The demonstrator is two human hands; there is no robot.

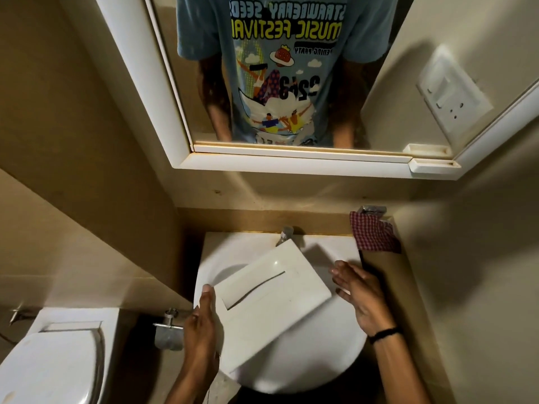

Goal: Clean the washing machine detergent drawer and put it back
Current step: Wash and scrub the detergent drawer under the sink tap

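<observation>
The white detergent drawer [271,298] lies tilted over the round white basin [329,354], its flat face up with a long dark slot across it. My left hand [201,325] grips the drawer's near left edge, thumb on top. My right hand [358,295] hovers just right of the drawer with fingers spread, holding nothing and not touching it. A metal tap [285,235] stands at the basin's back, partly hidden behind the drawer's far corner.
A red checked cloth [374,236] hangs at the basin's back right corner. A mirror [280,71] is on the wall above. A toilet [49,365] sits at lower left, with a toilet paper holder [169,330] beside it. A socket plate [453,91] is on the right wall.
</observation>
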